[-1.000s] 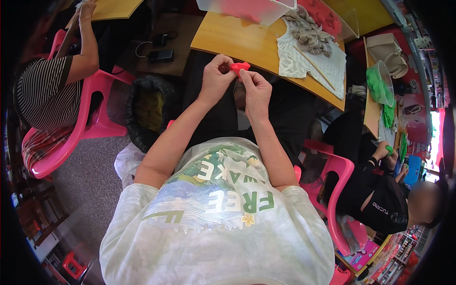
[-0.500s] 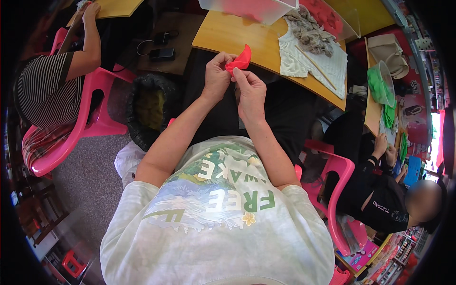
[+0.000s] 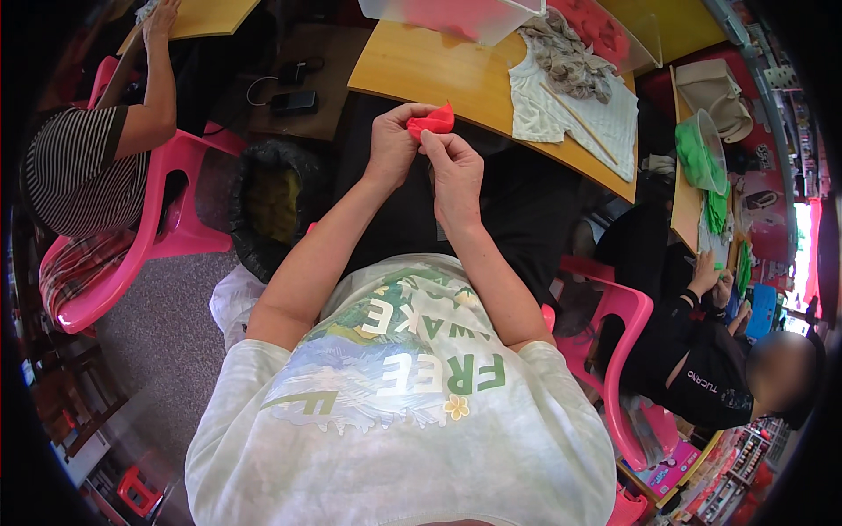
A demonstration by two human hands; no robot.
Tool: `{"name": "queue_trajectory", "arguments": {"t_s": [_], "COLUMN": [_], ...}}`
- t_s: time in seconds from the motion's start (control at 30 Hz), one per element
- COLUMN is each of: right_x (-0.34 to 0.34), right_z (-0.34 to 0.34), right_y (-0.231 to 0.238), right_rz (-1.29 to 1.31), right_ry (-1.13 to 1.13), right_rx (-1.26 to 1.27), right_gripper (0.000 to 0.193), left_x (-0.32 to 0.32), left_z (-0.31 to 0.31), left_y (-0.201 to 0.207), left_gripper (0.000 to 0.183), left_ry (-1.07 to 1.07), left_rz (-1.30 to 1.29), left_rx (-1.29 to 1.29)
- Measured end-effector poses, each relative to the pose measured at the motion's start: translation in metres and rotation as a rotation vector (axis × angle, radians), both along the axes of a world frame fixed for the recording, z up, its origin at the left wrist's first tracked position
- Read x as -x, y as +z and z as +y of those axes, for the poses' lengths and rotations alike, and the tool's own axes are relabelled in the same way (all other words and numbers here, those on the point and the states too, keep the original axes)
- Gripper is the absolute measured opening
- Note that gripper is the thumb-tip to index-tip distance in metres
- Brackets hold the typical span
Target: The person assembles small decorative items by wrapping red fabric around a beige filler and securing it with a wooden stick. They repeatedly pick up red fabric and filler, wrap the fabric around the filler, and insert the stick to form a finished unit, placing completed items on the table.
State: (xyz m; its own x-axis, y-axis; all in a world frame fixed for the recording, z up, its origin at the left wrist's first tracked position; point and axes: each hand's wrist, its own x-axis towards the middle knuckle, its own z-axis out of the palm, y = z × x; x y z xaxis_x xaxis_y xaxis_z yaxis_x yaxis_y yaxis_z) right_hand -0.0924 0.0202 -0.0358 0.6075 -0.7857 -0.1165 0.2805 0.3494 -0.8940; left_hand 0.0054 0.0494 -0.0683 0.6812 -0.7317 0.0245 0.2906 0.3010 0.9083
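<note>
Between my two hands is a small, bright red piece of soft, cloth-like material [image 3: 433, 124], held up just short of the wooden table [image 3: 412, 61]. My left hand [image 3: 392, 145] has its fingers closed around the left side of the red piece. With thumb and forefinger, my right hand [image 3: 456, 171] pinches its lower edge. The piece looks folded or cupped, and a pointed tip stands up at its upper right. Its exact kind cannot be made out. On the table to the right lie a white cloth [image 3: 544, 105] and a thin wooden stick [image 3: 579, 127].
A clear plastic bin [image 3: 456, 19] and a crumpled grey-brown cloth [image 3: 570, 57] stand at the table's back. A black-lined bin [image 3: 272, 202] is left of my legs. Co-workers sit on pink chairs [image 3: 167, 202] at both sides; the right one handles green pieces near a green-filled tub [image 3: 702, 153].
My hands have shifted slightly left and down with the red piece. Its tall upright tip is now lower and the piece looks more folded together.
</note>
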Motion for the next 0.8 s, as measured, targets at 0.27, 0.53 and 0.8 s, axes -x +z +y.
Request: {"name": "queue_trajectory", "arguments": {"t_s": [0.27, 0.53, 0.8], "right_x": [0.005, -0.001, 0.0], "right_z": [0.003, 0.011, 0.014], "right_y": [-0.003, -0.001, 0.001], "right_rz": [0.142, 0.15, 0.163], "right_ry": [-0.043, -0.04, -0.021], "right_rx": [0.347, 0.453, 0.448], "right_gripper": [0.013, 0.012, 0.012], "left_x": [-0.001, 0.002, 0.008], "left_z": [0.003, 0.003, 0.004], "left_y": [0.001, -0.001, 0.0], "left_gripper": [0.019, 0.021, 0.022], "left_ry": [0.067, -0.086, -0.056], "left_rz": [-0.556, -0.029, 0.099], "left_rx": [-0.151, -0.017, 0.089]}}
